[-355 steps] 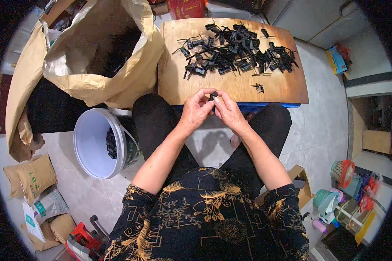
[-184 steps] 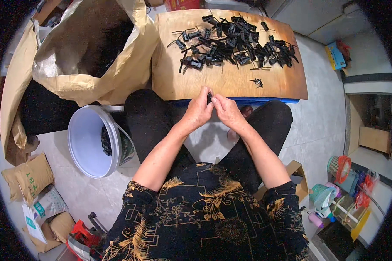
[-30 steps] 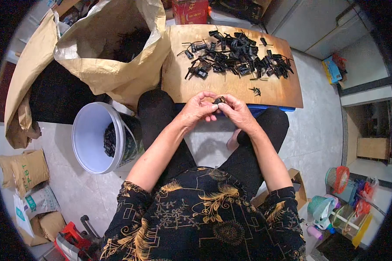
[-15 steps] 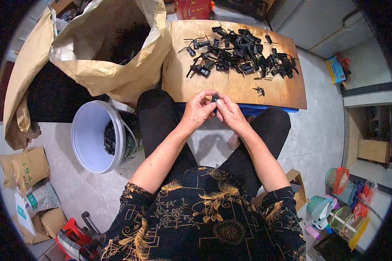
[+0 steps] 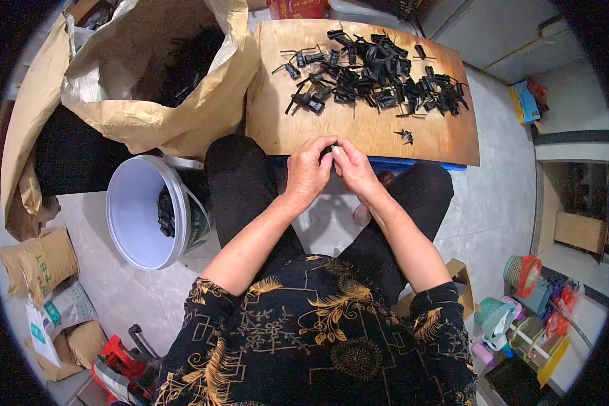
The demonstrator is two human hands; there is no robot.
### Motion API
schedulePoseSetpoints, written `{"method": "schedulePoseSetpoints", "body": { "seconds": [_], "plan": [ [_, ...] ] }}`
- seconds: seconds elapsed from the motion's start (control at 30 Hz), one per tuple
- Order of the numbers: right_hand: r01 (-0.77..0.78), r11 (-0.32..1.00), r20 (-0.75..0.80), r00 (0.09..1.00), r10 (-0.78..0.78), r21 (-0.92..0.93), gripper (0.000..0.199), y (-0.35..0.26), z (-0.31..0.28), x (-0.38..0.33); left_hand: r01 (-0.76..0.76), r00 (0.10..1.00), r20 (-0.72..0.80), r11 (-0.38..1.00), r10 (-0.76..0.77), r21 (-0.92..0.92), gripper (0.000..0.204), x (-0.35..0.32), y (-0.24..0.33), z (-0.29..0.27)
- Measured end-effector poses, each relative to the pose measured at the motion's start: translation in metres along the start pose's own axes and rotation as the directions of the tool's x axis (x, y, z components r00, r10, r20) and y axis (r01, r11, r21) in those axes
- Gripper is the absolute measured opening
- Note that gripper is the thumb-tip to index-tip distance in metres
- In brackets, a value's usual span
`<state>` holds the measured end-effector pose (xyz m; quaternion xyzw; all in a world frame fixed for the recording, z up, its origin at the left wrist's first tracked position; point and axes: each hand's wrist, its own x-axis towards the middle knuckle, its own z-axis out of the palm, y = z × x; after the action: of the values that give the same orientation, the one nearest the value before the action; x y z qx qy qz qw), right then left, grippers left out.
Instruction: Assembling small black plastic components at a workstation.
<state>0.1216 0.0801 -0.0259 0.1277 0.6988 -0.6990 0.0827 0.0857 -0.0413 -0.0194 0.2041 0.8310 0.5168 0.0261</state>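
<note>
Both hands meet at the front edge of a wooden board [image 5: 271,128], fingers bent round a small black plastic part [image 5: 329,149] that is mostly covered. My left hand [image 5: 308,169] grips it from the left. From the right, my right hand [image 5: 352,164] pinches it with thumb and fingers. Beyond them, a heap of black plastic parts with thin stems [image 5: 372,74] lies spread over the board. A few small black pieces [image 5: 404,137] sit apart, right of my hands.
A large open paper sack [image 5: 135,122] holding dark pieces stands at the left. Below it, a white bucket [image 5: 139,230] leans toward me with black parts inside. Filled bags [image 5: 47,264] lie lower left; a cardboard box [image 5: 461,291] and plastic baskets [image 5: 514,277] are at the right.
My fingers have closed further over the black part, so less of it shows. The view has shifted slightly; the heap looks unchanged.
</note>
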Motion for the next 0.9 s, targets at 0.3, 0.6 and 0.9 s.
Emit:
{"method": "schedulePoseSetpoints", "body": {
  "seconds": [0.3, 0.6, 0.9],
  "plan": [
    [-0.284, 0.942, 0.128, 0.956, 0.264, 0.179, 0.030, -0.015, -0.006, -0.005, 0.050, 0.997, 0.053, 0.999, -0.051, 0.023, 0.030, -0.001, -0.003, 0.000],
    [0.007, 0.989, 0.027, 1.000, -0.011, 0.145, 0.021, -0.006, -0.015, -0.017, 0.514, 0.853, 0.395, 0.410, -0.342, -0.754, 0.043, 0.000, 0.003, -0.031],
    [-0.045, 0.945, 0.136, 0.991, 0.000, 0.323, 0.017, -0.016, -0.022, -0.026, 0.607, 0.783, 0.613, 0.351, -0.107, -0.714, 0.048, -0.006, 0.003, -0.034]
  ]
}}
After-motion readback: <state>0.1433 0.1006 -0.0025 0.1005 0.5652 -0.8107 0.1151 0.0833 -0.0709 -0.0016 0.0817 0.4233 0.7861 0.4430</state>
